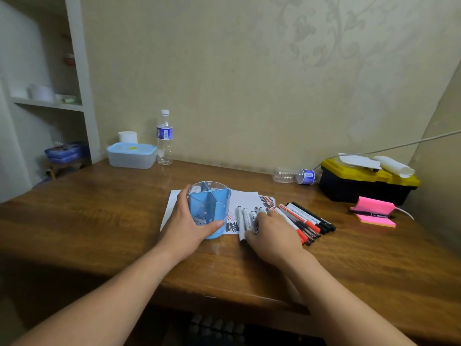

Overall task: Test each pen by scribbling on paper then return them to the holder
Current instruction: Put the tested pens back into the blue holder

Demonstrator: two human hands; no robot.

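Pens [305, 218] in a row right of blue holder [209, 207], left hand [185, 226] fingers curled round holder, right hand [273, 236] on pens, grip unclear

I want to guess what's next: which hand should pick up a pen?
Right: the right hand rests on the pens, while the left hand is busy gripping the blue pen holder.

Brown wooden desk [99, 221] against beige patterned wallpaper [249, 71] — white shelves [47, 103] left.
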